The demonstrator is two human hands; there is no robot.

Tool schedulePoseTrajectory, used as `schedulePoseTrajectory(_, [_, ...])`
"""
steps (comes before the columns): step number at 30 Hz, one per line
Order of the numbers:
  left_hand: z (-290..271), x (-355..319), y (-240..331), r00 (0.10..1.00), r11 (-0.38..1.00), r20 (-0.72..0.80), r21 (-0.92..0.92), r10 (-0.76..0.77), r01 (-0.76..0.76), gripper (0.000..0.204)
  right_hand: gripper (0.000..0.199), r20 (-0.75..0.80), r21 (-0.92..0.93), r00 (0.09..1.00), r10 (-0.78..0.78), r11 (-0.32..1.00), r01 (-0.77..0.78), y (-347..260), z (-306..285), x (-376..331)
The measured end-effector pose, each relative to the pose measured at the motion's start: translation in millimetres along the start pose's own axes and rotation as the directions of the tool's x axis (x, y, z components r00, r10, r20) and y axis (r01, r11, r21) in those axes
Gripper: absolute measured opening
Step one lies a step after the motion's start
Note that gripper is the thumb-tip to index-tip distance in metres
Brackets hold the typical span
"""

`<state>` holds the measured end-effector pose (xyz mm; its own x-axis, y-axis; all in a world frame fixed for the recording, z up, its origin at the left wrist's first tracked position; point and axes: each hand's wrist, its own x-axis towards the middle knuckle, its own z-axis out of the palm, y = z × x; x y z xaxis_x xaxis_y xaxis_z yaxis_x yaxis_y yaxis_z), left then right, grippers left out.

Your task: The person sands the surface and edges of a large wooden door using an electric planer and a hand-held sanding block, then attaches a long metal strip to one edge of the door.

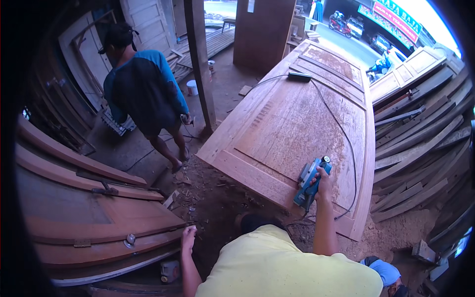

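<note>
Blue-green electric hand planer [308, 179] over a pale panelled wooden door [297, 123]

Tool: at the door's near end, close to the near edge; contact with the wood cannot be told. Bare right hand [324, 184]: fingers wrapped round the planer's handle. Bare left hand [188, 238]: beside the end of a reddish-brown panelled door [148, 215]; finger spread and contact cannot be told.

Edges: left long edge faces a square wooden post [199, 64]; right long edge lies near stacked rough grey-brown boards [420, 148]. Thin black cable [346, 136] runs along the right side.

Room: chip-strewn brown floor [208, 198] forms a passage between the two doors; a person in a blue-and-black shirt [148, 89] stands left of the post.

Writing: red and teal rectangular signboard [396, 22] across the street, lettered; any markings on the planer are too small to read.
</note>
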<state>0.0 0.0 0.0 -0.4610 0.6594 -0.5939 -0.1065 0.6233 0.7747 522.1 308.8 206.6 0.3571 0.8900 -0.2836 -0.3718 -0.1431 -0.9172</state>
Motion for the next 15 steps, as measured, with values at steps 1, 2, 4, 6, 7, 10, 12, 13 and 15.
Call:
schedulePoseTrajectory(1, [1, 10, 4, 1.0, 1.0, -0.011, 0.0, -0.001, 0.001, 0.036, 0.023, -0.011, -0.004, 1.0, -0.007, 1.0, 0.007, 6, 2, 7])
schedulePoseTrajectory(2, [4, 23, 9, 1.0, 1.0, -0.024, -0.001, -0.004, 0.004, 0.033, 0.023, -0.021, -0.01, 1.0, -0.012, 1.0, 0.012, 12, 4, 15])
schedulePoseTrajectory(4, [-6, 38, 32, 0.999, 0.999, -0.001, 0.032, -0.04, 0.04, 0.033, 0.022, -0.098, -0.078, 0.995, -0.03, 0.997, 0.023, 14, 29, 25])
schedulePoseTrajectory(6, [-1, 77, 70, 0.999, 0.998, -0.001, 0.056, -0.033, 0.033, 0.033, 0.018, -0.182, -0.149, 0.975, -0.13, 0.983, 0.103, 22, 59, 50])
schedulePoseTrajectory(7, [-4, 85, 79, 0.999, 0.992, -0.023, 0.116, -0.048, 0.05, 0.034, 0.018, -0.236, -0.202, 0.96, -0.154, 0.974, 0.106, 32, 62, 55])
schedulePoseTrajectory(10, [-33, 116, 65, 0.99, 0.942, -0.101, 0.311, -0.101, 0.127, 0.036, 0.016, -0.356, -0.33, 0.915, -0.19, 0.941, 0.067, 36, 90, 73])
schedulePoseTrajectory(12, [-42, 132, 71, 0.966, 0.789, -0.108, 0.558, -0.237, 0.256, 0.039, 0.016, -0.459, -0.403, 0.867, -0.193, 0.915, -0.009, 25, 99, 79])
schedulePoseTrajectory(13, [-79, 139, 45, 0.954, 0.731, -0.081, 0.625, -0.289, 0.274, 0.042, 0.015, -0.459, -0.405, 0.87, -0.181, 0.914, -0.024, 27, 106, 88])
schedulePoseTrajectory(15, [-114, 150, 20, 0.924, 0.602, -0.015, 0.755, -0.381, 0.26, 0.044, 0.015, -0.48, -0.433, 0.854, -0.201, 0.901, -0.031, 29, 107, 102])
